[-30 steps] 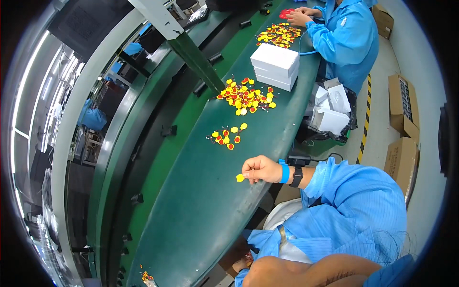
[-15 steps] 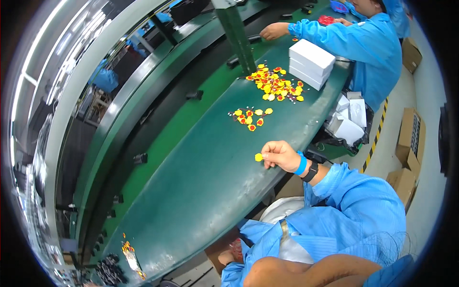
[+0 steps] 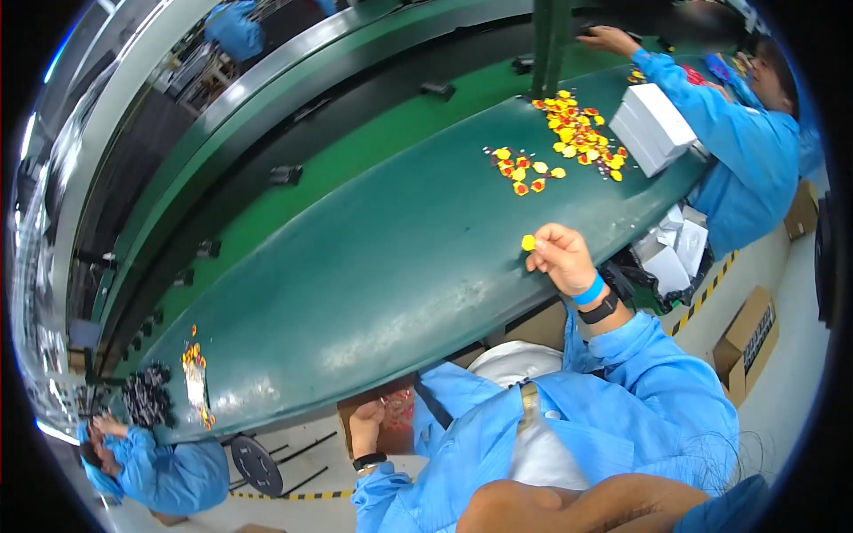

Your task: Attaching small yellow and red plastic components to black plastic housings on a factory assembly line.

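Note:
Between the thumb and fingertips of my right hand is a small yellow hexagonal piece, held just above the green tabletop. Beyond it lies a small group of yellow and red hexagonal pieces with dark leads. A larger heap of the same pieces sits farther right. Below the table's near edge, my left hand is beside a clear bag of red items in a cardboard box. Its fingers look curled, but what they hold is unclear.
White boxes stand at the right beside a co-worker in blue. A bin of white boxes stands below. Black parts dot the green belt behind the table. At far left are a black pile, a stool and another person.
The view has turned, so the table sits farther right in it. My left hand and forearm now show more fully beside the box. The right hand still pinches the yellow piece.

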`<state>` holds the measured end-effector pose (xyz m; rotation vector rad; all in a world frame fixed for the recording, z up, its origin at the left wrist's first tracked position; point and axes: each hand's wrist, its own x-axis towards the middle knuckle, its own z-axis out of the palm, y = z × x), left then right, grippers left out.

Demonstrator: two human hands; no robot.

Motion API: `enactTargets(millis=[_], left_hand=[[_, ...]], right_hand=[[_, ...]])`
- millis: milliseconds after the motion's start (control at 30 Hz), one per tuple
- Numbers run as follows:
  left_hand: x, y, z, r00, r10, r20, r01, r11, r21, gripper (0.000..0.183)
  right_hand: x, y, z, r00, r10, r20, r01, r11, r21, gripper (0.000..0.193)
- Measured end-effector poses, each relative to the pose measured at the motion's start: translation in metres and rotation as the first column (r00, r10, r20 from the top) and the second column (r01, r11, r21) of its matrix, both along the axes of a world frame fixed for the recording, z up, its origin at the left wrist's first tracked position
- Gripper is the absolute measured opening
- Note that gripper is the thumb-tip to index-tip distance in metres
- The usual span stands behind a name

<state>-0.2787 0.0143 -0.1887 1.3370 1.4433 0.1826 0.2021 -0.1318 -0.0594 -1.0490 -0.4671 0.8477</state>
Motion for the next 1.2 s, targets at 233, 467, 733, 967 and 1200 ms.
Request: enactTargets(millis=[233,467,733,967,1200], left_hand=[[0.073,-0.006,0.167,0.81,-0.198,0.552,0.263,0.964,-0.04,0.016],[0.166,0.043,0.184,0.318,0.107,0.942,-0.151,0.987,-0.061,0.053],[0.196,0.05,0.182,0.177,0.264,0.948,-0.05,0.964,-0.259,0.05],[0.189,0.02,0.176,0.685,-0.058,0.726,-0.038,0.992,0.116,0.011],[0.205,-0.038,0.202,0.788,-0.214,0.577,-0.065,0.903,0.424,0.018]], right_hand=[[-0.002,0.003,0.001,0.999,0.046,-0.01,-0.045,0.995,0.085,0.007],[-0.002,0.002,0.001,0.999,0.042,0.011,-0.042,0.996,0.078,0.009],[-0.002,0.002,0.0,1.0,0.011,0.003,-0.011,0.996,0.09,0.009],[0.002,0.001,0.001,0.999,0.032,-0.009,-0.031,0.997,0.075,0.008],[0.006,-0.002,-0.009,1.0,0.019,-0.003,-0.018,0.999,0.04,0.011]])
